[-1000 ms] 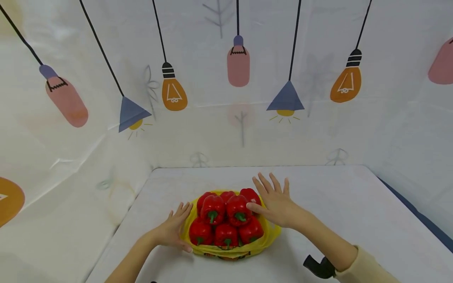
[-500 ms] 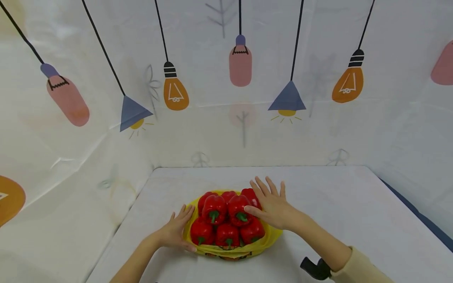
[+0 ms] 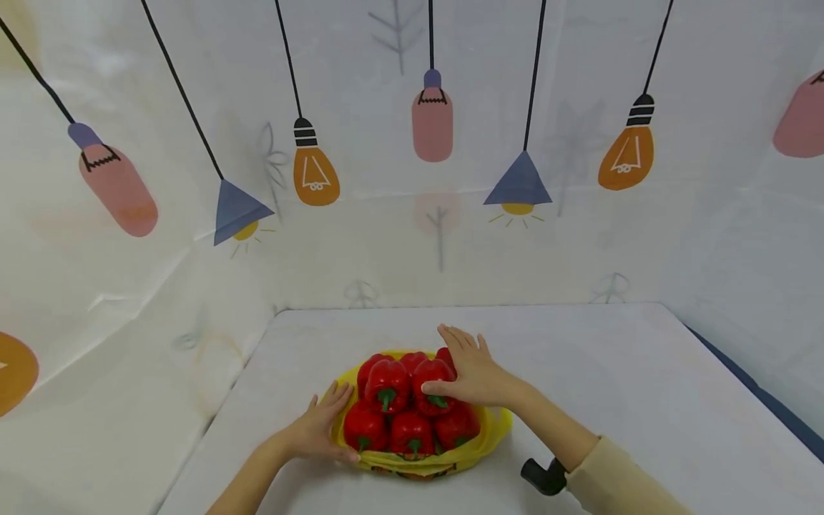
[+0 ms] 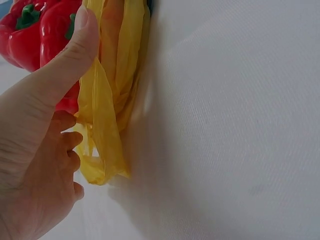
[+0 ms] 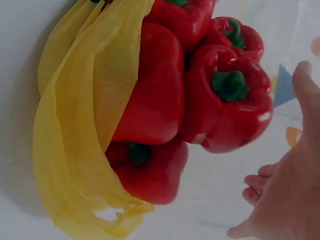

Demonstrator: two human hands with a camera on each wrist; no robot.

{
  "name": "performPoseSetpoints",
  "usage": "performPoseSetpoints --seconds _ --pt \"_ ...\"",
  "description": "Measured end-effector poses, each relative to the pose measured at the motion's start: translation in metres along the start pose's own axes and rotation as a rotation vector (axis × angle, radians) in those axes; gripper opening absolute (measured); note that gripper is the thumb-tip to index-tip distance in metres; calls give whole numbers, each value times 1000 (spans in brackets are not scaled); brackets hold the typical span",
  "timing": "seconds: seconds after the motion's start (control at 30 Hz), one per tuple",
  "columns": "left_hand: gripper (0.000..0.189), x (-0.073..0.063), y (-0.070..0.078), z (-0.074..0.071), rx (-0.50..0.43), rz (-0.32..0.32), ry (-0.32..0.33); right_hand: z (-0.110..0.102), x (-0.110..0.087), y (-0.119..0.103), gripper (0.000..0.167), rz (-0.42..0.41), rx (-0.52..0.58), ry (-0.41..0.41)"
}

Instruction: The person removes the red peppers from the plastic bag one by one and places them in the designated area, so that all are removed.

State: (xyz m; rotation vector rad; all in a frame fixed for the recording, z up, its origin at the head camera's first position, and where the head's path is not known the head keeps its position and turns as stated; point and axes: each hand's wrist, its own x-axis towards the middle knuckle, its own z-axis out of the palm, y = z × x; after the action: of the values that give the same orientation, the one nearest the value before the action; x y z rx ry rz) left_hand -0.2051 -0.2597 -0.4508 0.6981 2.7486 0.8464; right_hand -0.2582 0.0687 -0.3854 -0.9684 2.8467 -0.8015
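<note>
Several red bell peppers point(image 3: 388, 386) with green stems sit piled in a yellow plastic bag point(image 3: 496, 429), its edge rolled down around them. My left hand point(image 3: 314, 431) is at the bag's left side, fingers extended and spread. In the left wrist view, the thumb point(image 4: 75, 52) of that hand lies along the bag's rim beside the peppers. My right hand point(image 3: 475, 377) is over the right of the pile, fingers extended, overlapping the peppers there. The right wrist view shows this hand point(image 5: 290, 195) apart from a pepper point(image 5: 230, 100), with nothing in its grasp.
The bag stands on a white table point(image 3: 579, 372). Behind it hangs a pale wall sheet point(image 3: 360, 243) printed with lamps and bulbs. A black strap-like piece point(image 3: 544, 478) shows beside the right sleeve point(image 3: 618, 476).
My right hand has moved left and slightly down, farther over the peppers. My left hand stays at the bag's left side. The bag and peppers have hardly moved.
</note>
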Motion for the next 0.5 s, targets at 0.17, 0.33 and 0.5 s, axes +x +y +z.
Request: performPoseSetpoints --seconds 0.17,0.33,0.5 --pt "114 0 3 2 -8 -1 -11 9 9 2 103 42 69 19" --pt "114 2 6 1 -11 -11 -28 13 16 -1 93 45 95 -1" --pt "115 2 8 0 0 -11 -30 16 19 0 86 75 86 -69"
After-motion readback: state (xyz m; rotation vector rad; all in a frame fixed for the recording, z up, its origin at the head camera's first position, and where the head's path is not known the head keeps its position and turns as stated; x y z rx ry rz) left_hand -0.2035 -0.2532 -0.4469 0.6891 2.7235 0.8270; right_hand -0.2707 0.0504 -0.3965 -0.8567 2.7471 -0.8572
